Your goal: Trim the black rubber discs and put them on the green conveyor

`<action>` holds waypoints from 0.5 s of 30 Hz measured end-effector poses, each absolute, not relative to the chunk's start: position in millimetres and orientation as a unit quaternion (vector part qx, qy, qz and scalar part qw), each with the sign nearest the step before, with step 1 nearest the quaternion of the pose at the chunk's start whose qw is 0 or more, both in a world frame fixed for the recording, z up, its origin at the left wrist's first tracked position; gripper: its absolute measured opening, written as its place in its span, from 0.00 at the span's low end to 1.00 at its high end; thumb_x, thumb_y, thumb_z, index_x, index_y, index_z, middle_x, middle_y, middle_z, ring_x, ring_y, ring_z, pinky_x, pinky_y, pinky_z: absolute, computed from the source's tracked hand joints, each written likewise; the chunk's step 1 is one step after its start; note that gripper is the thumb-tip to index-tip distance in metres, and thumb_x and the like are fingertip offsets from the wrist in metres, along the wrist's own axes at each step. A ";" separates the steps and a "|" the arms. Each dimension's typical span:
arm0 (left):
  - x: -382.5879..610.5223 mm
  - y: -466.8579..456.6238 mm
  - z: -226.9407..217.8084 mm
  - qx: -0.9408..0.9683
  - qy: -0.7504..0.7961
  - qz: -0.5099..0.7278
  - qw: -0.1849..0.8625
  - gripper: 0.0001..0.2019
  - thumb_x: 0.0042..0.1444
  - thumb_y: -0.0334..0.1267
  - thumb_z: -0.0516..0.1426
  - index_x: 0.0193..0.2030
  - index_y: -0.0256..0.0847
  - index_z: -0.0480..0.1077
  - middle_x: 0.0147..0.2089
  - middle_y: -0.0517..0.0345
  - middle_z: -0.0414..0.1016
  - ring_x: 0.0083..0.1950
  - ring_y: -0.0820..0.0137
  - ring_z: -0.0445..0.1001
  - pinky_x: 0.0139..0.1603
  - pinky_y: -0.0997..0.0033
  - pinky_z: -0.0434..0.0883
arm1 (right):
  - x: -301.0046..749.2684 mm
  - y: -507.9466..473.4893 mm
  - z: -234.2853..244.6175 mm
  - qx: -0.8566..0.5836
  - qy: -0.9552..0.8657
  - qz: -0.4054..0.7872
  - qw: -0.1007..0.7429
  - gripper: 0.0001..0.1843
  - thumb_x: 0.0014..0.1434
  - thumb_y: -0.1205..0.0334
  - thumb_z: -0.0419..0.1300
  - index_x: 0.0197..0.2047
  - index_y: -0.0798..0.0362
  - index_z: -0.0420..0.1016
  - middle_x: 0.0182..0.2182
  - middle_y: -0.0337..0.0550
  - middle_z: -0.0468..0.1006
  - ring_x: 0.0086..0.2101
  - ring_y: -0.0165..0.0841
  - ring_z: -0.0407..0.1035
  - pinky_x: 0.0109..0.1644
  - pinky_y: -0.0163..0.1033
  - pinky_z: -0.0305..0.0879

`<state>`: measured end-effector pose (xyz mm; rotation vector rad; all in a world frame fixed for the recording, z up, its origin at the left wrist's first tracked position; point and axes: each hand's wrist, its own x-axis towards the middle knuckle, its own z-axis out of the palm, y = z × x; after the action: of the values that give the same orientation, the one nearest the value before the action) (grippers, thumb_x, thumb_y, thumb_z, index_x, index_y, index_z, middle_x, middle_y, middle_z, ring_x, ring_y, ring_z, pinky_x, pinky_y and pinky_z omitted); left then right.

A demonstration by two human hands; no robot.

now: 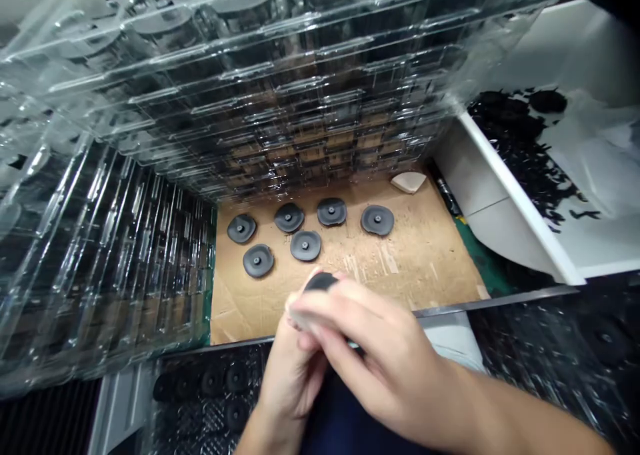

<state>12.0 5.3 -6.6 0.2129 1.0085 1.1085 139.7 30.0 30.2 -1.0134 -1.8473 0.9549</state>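
A dark round disc [321, 282] sits between my two hands, mostly hidden by the fingers. My left hand [295, 368] is closed around it from below. My right hand [380, 348] reaches over from the right, its fingers pinched on a small pale, flat piece [305, 320] pressed against the disc; blur hides what the piece is. Beyond my hands, several black discs with small central studs lie on a cardboard sheet [425, 268], among them one disc [305, 246] nearest my hands and another disc [377, 220] further right.
Stacked clear plastic trays [280, 95] rise behind the cardboard, and more trays [100, 242] stand at left. A pale wedge-shaped piece [409, 182] and a black marker [444, 188] lie at the back right. To the right, a white box [520, 195] holds black scraps [520, 142]. Trays of discs [210, 388] sit below.
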 end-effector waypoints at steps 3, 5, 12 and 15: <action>12.2 5.4 -5.8 0.097 0.432 0.504 0.742 0.28 0.33 0.34 0.70 0.46 0.48 0.74 0.45 0.59 0.79 0.46 0.66 0.76 0.49 0.73 0.72 | 148.5 27.4 35.6 -0.400 -0.728 0.457 0.319 0.10 0.60 0.73 0.54 0.41 0.55 0.75 0.34 0.39 0.77 0.34 0.25 0.71 0.40 0.27 0.69; 15.3 4.5 -5.8 0.114 0.427 0.491 0.751 0.26 0.33 0.37 0.70 0.45 0.46 0.75 0.42 0.58 0.80 0.45 0.66 0.76 0.48 0.72 0.72 | 147.4 30.2 36.0 -0.428 -0.726 0.402 0.358 0.10 0.61 0.72 0.53 0.42 0.55 0.75 0.35 0.39 0.78 0.34 0.26 0.72 0.41 0.29 0.69; 19.0 0.4 2.9 0.095 0.406 0.487 0.768 0.25 0.34 0.37 0.70 0.44 0.48 0.76 0.45 0.60 0.80 0.45 0.69 0.77 0.48 0.77 0.72 | 160.4 19.6 46.0 -0.367 -0.761 0.391 0.364 0.12 0.59 0.75 0.53 0.43 0.59 0.74 0.32 0.41 0.77 0.32 0.26 0.71 0.38 0.28 0.69; 19.4 0.4 3.8 0.085 0.376 0.491 0.781 0.27 0.30 0.38 0.71 0.43 0.49 0.76 0.45 0.60 0.81 0.44 0.70 0.78 0.46 0.80 0.72 | 178.9 14.3 53.5 -0.434 -0.756 0.378 0.311 0.11 0.57 0.75 0.56 0.40 0.53 0.75 0.28 0.36 0.76 0.27 0.24 0.70 0.31 0.26 0.67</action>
<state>19.4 0.4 3.8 0.1826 0.8124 1.0608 178.9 14.3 53.5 -1.1470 -1.9968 0.9984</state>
